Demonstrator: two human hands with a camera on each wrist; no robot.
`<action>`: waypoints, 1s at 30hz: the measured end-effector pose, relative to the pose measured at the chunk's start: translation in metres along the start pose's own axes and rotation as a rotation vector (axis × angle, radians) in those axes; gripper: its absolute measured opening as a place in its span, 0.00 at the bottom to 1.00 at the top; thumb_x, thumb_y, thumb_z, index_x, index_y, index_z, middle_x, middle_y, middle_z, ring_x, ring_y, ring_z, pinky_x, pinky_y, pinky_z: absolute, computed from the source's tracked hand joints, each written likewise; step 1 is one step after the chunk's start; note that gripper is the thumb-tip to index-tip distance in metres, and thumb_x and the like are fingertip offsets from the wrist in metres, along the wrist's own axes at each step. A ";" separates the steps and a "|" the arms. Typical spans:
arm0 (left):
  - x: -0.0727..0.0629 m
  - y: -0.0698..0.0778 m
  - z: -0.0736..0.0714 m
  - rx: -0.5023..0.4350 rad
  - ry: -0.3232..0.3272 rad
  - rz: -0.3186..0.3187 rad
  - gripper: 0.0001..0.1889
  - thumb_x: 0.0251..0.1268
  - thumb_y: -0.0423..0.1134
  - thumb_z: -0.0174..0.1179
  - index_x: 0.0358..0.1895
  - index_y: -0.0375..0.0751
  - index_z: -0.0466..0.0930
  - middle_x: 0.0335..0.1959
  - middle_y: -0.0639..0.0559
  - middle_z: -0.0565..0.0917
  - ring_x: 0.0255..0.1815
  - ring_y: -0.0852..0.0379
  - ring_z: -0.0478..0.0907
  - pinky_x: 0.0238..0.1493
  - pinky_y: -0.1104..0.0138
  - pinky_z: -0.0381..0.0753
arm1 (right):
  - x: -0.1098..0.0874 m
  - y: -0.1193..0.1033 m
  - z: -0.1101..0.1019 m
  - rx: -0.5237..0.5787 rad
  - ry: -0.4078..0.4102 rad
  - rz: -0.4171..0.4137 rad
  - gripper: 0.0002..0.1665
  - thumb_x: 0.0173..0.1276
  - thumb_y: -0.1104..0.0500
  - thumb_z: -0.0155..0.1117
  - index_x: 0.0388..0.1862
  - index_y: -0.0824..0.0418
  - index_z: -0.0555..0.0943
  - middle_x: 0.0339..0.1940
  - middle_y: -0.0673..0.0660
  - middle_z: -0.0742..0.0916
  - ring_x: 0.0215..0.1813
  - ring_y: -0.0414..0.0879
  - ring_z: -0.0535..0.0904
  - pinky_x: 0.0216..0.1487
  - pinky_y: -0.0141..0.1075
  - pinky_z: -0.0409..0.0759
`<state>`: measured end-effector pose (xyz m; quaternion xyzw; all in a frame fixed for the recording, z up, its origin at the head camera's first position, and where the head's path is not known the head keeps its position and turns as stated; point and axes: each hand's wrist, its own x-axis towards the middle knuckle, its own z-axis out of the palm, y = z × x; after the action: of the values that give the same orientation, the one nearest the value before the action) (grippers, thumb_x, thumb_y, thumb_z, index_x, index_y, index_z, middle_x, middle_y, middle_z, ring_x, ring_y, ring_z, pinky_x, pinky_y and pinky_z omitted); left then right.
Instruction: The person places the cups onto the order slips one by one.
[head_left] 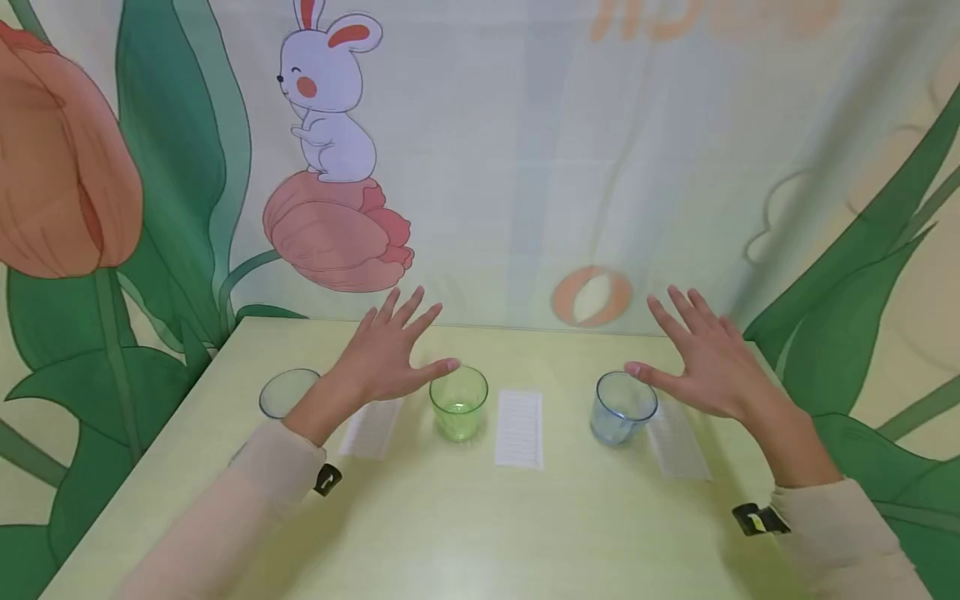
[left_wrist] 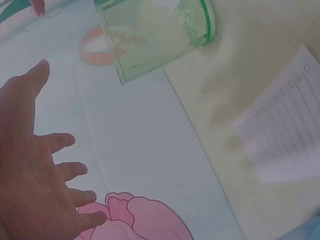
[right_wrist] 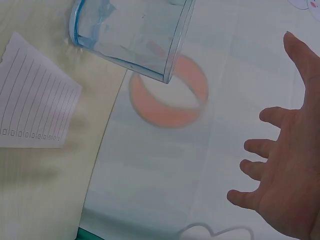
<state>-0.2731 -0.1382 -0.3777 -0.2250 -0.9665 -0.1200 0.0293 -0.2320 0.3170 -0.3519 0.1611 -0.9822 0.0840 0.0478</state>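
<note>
My left hand (head_left: 390, 358) is raised over the table with its fingers spread, and its thumb tip overlaps the rim of a green glass (head_left: 459, 408) in the head view. That same glass (left_wrist: 155, 35) appears beyond the thumb in the left wrist view. Fingers also spread, my right hand (head_left: 705, 367) hovers at the right, its thumb overlapping the rim of a blue glass (head_left: 618, 417). In the right wrist view the blue glass (right_wrist: 132, 37) stands apart from the palm. Neither hand holds anything. Another glass (head_left: 287, 393), bluish-rimmed, is partly hidden behind my left forearm.
Three lined paper slips lie among the glasses: a left slip (head_left: 372, 429) partly behind my hand, a middle slip (head_left: 519, 429) and a right slip (head_left: 681, 442). A printed curtain (head_left: 480, 167) hangs behind the pale table (head_left: 480, 525).
</note>
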 end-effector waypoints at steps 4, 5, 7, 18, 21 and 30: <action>0.003 0.005 0.009 -0.006 -0.003 -0.009 0.51 0.70 0.80 0.46 0.88 0.57 0.49 0.89 0.48 0.41 0.88 0.37 0.33 0.83 0.37 0.40 | -0.004 0.001 0.000 -0.005 0.004 -0.004 0.62 0.72 0.26 0.60 0.90 0.52 0.45 0.90 0.62 0.45 0.88 0.64 0.34 0.76 0.77 0.45; 0.003 0.007 0.010 -0.008 0.001 -0.012 0.51 0.70 0.80 0.46 0.88 0.57 0.49 0.89 0.47 0.41 0.88 0.36 0.33 0.83 0.37 0.39 | -0.004 0.001 -0.001 -0.011 0.010 -0.010 0.61 0.72 0.26 0.60 0.90 0.52 0.46 0.90 0.62 0.45 0.88 0.64 0.35 0.76 0.76 0.46; 0.003 0.012 0.010 -0.010 0.011 -0.021 0.51 0.70 0.80 0.47 0.88 0.57 0.50 0.89 0.47 0.42 0.88 0.36 0.34 0.83 0.37 0.40 | -0.005 0.003 -0.003 -0.026 0.018 -0.028 0.61 0.72 0.26 0.60 0.90 0.52 0.46 0.90 0.62 0.46 0.88 0.64 0.36 0.76 0.76 0.47; 0.007 0.112 0.051 -0.113 0.131 0.190 0.60 0.59 0.76 0.67 0.87 0.49 0.52 0.86 0.43 0.56 0.87 0.38 0.48 0.83 0.45 0.56 | -0.046 0.047 0.013 0.110 -0.001 -0.122 0.56 0.71 0.38 0.72 0.86 0.61 0.59 0.83 0.69 0.64 0.80 0.73 0.59 0.71 0.74 0.61; 0.009 0.147 0.076 -0.220 0.122 0.230 0.61 0.57 0.74 0.70 0.88 0.51 0.50 0.86 0.44 0.57 0.86 0.43 0.52 0.79 0.47 0.65 | -0.058 0.067 0.035 0.249 -0.027 -0.080 0.57 0.67 0.41 0.78 0.85 0.63 0.62 0.82 0.69 0.67 0.80 0.73 0.60 0.70 0.72 0.64; 0.044 0.203 0.126 -0.566 0.067 0.108 0.61 0.56 0.65 0.77 0.87 0.51 0.51 0.83 0.52 0.61 0.80 0.51 0.65 0.72 0.55 0.76 | -0.065 0.101 0.089 0.333 -0.095 -0.018 0.58 0.59 0.41 0.84 0.79 0.69 0.69 0.77 0.71 0.74 0.77 0.72 0.66 0.72 0.70 0.66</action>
<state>-0.2232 0.0882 -0.4508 -0.2711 -0.8798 -0.3905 0.0034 -0.2091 0.4151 -0.4619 0.1793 -0.9544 0.2375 -0.0250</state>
